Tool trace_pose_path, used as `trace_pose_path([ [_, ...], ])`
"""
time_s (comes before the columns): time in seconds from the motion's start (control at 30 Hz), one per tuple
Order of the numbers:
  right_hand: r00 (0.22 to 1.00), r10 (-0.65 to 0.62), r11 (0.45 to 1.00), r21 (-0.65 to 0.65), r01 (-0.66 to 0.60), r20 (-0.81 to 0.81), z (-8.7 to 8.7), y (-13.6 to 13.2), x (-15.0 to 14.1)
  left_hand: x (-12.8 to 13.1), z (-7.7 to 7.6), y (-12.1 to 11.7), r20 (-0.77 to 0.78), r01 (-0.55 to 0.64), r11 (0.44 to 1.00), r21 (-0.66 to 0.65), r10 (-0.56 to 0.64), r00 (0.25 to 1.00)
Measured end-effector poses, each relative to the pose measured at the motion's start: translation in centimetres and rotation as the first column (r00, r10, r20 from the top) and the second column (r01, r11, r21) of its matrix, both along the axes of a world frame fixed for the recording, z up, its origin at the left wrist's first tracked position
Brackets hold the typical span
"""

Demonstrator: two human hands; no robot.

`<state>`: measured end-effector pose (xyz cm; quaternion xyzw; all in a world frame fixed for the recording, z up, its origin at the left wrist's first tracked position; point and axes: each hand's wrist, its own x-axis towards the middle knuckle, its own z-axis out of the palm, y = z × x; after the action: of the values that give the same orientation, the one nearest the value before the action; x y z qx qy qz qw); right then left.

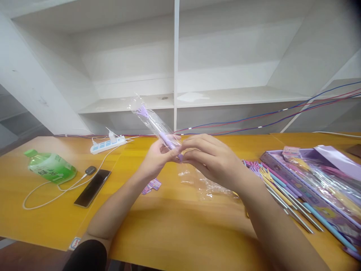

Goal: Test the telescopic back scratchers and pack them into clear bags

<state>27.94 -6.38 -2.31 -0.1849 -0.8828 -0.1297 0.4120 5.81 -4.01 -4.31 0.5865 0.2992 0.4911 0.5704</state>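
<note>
A purple back scratcher (169, 142) with a claw-shaped head lies inside a clear plastic bag (153, 121), held tilted above the table. My left hand (158, 154) grips it round the handle end, thumb on top. The fingers of my right hand (210, 154) are bent and pinch the bag's end beside the handle; their tips are partly hidden. Under my hands, more clear bags (208, 186) and small purple printed cards (152, 185) lie on the table. Near my right forearm, several loose back scratchers (278, 184) in pink, yellow, purple and blue lie in a pile.
At the right, a purple display box (307, 194) holds bagged back scratchers. To the left are a green bottle (52, 167) on its side, a phone (92, 188), a white cable and a power strip (108, 144). White shelves (126, 103) stand behind the wooden table (175, 229).
</note>
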Motion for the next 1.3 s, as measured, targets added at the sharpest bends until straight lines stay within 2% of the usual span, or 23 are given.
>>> trace_pose_path([
  [0.2,0.999,-0.052,0.992,-0.114,0.051,-0.006,-0.6,0.5,-0.3,0.6,-0.5,0.0,0.027,0.076,0.997,-0.013,-0.075,0.997],
  [0.33,0.996,-0.087,0.986,-0.141,0.088,0.013,-0.6,0.5,-0.4,0.6,-0.3,-0.1,0.05,0.096,0.995,-0.028,-0.094,0.994],
  [0.57,0.989,-0.151,0.97,-0.193,0.149,0.006,-0.8,0.4,-0.4,0.5,0.0,-0.4,0.004,0.167,0.986,0.025,-0.167,0.986],
  [0.73,0.985,-0.175,0.962,-0.21,0.172,0.004,-0.6,0.3,-0.2,0.2,-0.2,-0.3,-0.072,0.151,0.987,0.048,-0.148,0.986],
  [1.0,0.985,-0.169,0.966,-0.199,0.163,-0.013,-0.4,0.1,-0.2,-0.3,-0.1,-0.4,-0.096,0.142,0.99,-0.019,-0.143,0.985],
  [1.17,0.986,-0.164,0.963,-0.218,0.157,-0.012,-0.6,0.1,0.0,-0.4,0.1,-0.3,-0.146,0.146,0.989,0.025,-0.141,0.979],
  [1.3,0.988,-0.138,0.965,-0.236,0.118,-0.069,-0.9,0.3,0.0,-0.1,0.0,-0.2,-0.201,0.16,0.985,0.065,-0.144,0.969],
])
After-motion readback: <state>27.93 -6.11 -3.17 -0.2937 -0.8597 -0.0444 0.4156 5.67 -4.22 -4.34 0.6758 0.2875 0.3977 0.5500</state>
